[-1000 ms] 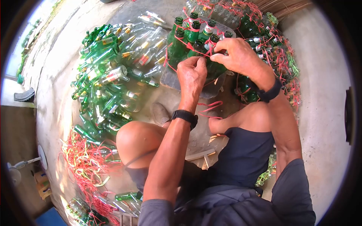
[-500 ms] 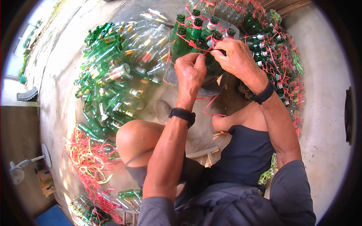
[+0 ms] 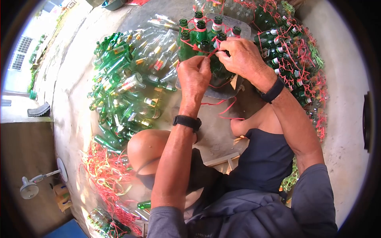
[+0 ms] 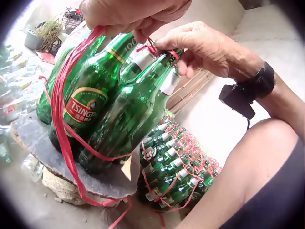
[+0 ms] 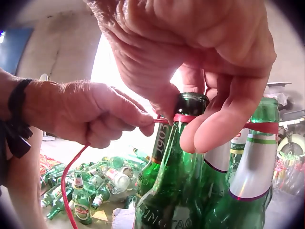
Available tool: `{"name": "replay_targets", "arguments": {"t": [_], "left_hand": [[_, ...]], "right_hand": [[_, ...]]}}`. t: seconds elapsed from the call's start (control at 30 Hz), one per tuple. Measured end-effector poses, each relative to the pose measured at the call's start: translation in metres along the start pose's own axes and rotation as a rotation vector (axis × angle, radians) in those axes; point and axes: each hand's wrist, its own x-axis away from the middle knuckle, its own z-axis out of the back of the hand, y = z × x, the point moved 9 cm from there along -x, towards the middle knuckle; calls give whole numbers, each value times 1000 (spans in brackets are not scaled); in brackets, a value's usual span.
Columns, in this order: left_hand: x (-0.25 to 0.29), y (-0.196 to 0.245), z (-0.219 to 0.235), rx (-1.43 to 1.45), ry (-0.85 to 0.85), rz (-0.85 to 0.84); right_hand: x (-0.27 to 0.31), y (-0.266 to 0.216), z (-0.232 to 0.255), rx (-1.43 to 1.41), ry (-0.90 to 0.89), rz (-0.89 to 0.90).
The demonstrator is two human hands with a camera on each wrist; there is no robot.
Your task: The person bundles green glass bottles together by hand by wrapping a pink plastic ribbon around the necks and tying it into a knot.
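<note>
A cluster of green glass bottles (image 4: 119,114) stands upright on a dark slab (image 4: 28,140), red plastic twine (image 4: 58,105) looped round the necks and lower down. My left hand (image 3: 193,78) pinches the twine between thumb and forefinger, close to the near bottles; a length of it hangs below that hand. Beside it, my right hand (image 3: 246,59) has its fingers curled round the neck of one green bottle (image 5: 176,176), its thumb right at the twine. A red band circles that neck just under the lip. In the right wrist view the twine stretches from that neck to my left fingertips.
Loose green and clear bottles (image 3: 119,83) lie heaped on the left. Tangled red and yellow-green twine (image 3: 105,170) lies below them. Tied bundles of bottles (image 3: 293,67) line the right side. A fan (image 3: 29,189) stands at far left; my bent knees flank the work.
Both hands have shifted slightly left, and the left fingertips have moved a little left while pinching the twine. The head view has turned, so the surroundings sit further right.
</note>
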Motion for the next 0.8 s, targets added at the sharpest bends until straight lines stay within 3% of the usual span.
{"name": "replay_targets", "arguments": {"t": [0.27, 0.67, 0.8], "left_hand": [[-6, 1, 3, -31, -16, -30], [-14, 38, 11, -398, -60, -210], [-27, 56, 15, -487, -147, -254]], "right_hand": [[-4, -4, -8, 52, 4, 3], [-8, 3, -11, 36, -59, -111], [-7, 9, -15, -42, -54, -135]]}}
